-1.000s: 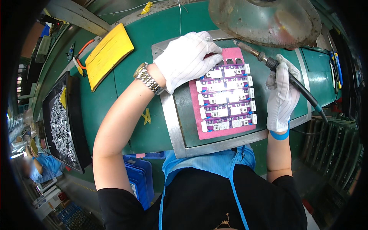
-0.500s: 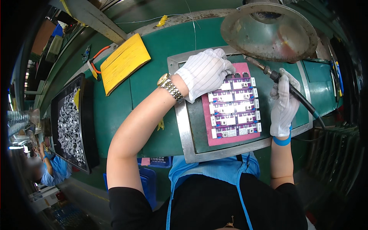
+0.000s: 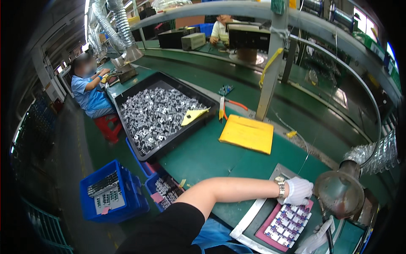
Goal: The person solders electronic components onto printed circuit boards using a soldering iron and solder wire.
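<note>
My left hand (image 3: 298, 191), in a white striped glove, is closed at the far edge of a pink pad (image 3: 270, 237). A thin solder wire (image 3: 305, 160) runs down into this hand; its end is hidden by the fingers. On the pad lie purple circuit boards (image 3: 288, 223) with white parts, set in rows. My right hand (image 3: 317, 238), also gloved, grips a soldering iron (image 3: 325, 218) by its dark handle, just right of the boards. The iron's tip is hard to make out beside a metal fume hood (image 3: 339, 192). A metal frame (image 3: 249, 216) surrounds the pad.
A yellow pad (image 3: 247, 133) and orange-handled pliers (image 3: 230, 103) lie beyond my left arm. A black tray (image 3: 207, 101) of small metal parts stands farther left, with blue bins (image 3: 105, 216) below. One co-worker (image 3: 91, 84) sits far left, another person (image 3: 220, 30) across the bench.
The view has swung left and up, so the bench and both hands now appear lower right. My left hand stays at the pad's far edge; the right still grips the iron.
</note>
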`<state>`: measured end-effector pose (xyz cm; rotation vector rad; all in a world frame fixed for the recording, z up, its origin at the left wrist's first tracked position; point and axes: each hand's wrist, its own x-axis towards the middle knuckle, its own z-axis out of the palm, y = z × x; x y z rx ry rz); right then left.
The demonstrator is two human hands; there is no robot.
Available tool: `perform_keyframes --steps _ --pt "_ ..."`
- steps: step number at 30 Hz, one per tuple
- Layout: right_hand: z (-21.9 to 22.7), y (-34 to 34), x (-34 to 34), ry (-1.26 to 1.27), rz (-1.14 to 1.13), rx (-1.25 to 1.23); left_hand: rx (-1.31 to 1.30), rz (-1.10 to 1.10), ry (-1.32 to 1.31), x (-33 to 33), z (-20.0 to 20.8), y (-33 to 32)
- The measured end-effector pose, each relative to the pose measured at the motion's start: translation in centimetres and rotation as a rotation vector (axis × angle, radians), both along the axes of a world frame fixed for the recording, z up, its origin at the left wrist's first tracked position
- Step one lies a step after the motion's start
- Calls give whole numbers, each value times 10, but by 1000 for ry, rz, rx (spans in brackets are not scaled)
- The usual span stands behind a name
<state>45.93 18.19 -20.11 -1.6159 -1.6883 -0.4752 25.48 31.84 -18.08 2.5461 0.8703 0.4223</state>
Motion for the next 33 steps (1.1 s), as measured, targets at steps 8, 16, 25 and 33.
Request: perform_keyframes --steps 8,16,25,33 --pt "39 8 -38 903 -48 -127 11 43 -18 3 -3 1" --pt "33 15 -34 980 -60 -82 38 102 5 -6 -2 3" --pt "-4 21 -12 917 -43 -27 36 227 -84 -41 18 -11" --pt "-15 19 0 997 6 -57 77 202 -130 -64 14 -28"
